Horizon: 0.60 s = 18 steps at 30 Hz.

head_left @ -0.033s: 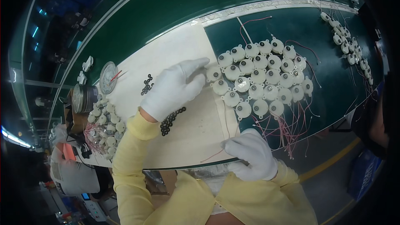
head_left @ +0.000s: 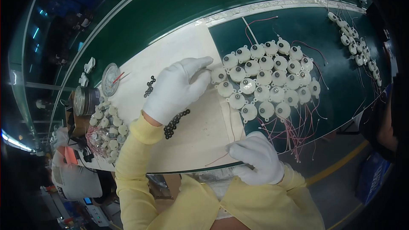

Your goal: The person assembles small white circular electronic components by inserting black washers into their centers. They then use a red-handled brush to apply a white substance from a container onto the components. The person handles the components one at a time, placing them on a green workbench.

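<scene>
My left hand (head_left: 177, 89), in a white glove, lies stretched over a cream mat (head_left: 191, 145). Its fingertips reach the left edge of a cluster of white round motors (head_left: 266, 81) with red wires, next to the nearest motor (head_left: 218, 76). Nothing clearly shows in its grasp. My right hand (head_left: 255, 162), also gloved, rests curled at the table's front edge, below the cluster and its wire ends (head_left: 294, 138). A string of small black rings (head_left: 174, 123) lies just under my left wrist.
More black rings (head_left: 149, 86) lie left of my hand. A round metal dish (head_left: 110, 79), a metal tin (head_left: 85, 101) and a pile of motors (head_left: 108, 127) sit at the far left. Another row of motors (head_left: 353, 42) runs along the far right, by a person's arm (head_left: 385, 123).
</scene>
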Available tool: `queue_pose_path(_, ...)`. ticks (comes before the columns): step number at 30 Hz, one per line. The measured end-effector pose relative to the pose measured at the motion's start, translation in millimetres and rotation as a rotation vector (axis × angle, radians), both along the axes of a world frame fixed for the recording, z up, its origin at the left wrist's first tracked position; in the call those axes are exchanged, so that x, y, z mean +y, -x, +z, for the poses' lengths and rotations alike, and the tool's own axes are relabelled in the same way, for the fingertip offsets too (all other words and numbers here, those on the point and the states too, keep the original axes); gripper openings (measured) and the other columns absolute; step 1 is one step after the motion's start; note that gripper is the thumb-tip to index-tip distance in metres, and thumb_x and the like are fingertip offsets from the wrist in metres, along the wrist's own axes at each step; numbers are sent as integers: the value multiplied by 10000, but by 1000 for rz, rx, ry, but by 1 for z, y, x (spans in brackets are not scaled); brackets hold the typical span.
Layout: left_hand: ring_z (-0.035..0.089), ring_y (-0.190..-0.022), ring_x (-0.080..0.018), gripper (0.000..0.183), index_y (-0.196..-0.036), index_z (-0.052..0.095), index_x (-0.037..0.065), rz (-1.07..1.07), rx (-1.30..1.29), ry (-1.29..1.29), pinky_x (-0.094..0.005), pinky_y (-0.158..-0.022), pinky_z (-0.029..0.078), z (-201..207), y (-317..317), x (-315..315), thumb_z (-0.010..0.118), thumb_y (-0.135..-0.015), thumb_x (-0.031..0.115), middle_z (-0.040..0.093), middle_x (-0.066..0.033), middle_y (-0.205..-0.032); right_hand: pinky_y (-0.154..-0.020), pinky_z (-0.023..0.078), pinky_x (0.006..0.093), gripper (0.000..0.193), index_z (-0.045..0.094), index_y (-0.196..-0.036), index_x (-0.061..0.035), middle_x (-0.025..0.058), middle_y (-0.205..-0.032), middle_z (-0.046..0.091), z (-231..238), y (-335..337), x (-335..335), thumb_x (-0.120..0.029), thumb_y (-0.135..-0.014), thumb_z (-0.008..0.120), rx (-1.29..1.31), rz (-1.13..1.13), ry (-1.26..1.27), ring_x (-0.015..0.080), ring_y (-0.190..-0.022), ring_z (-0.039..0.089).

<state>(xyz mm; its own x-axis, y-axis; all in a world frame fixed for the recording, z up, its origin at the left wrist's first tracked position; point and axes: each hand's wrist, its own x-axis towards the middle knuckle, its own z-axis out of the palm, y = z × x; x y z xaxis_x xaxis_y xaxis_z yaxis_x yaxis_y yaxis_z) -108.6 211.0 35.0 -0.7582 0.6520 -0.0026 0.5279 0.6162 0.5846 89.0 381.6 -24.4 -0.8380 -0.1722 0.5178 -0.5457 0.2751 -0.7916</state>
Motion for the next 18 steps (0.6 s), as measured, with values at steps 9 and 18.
queue_pose_path(9,650,-672,-262,86,-864,760,107,-187,441,64,-353,-612,518,-5,0,21,732,-811,168,678,-74,-728,-592,371,366,392,631,-1100,-38,49,-953,677,0,4,-1,-247,-773,686,4,12,-39,244,-613,546)
queue_pose_path(18,632,-646,-252,39,-768,717,129,-282,601,122,-368,-582,502,-7,3,26,732,-791,157,659,-30,-702,-591,363,365,383,636,-1073,-41,39,-894,655,6,5,-1,-251,-757,689,-44,-4,-38,253,-612,540)
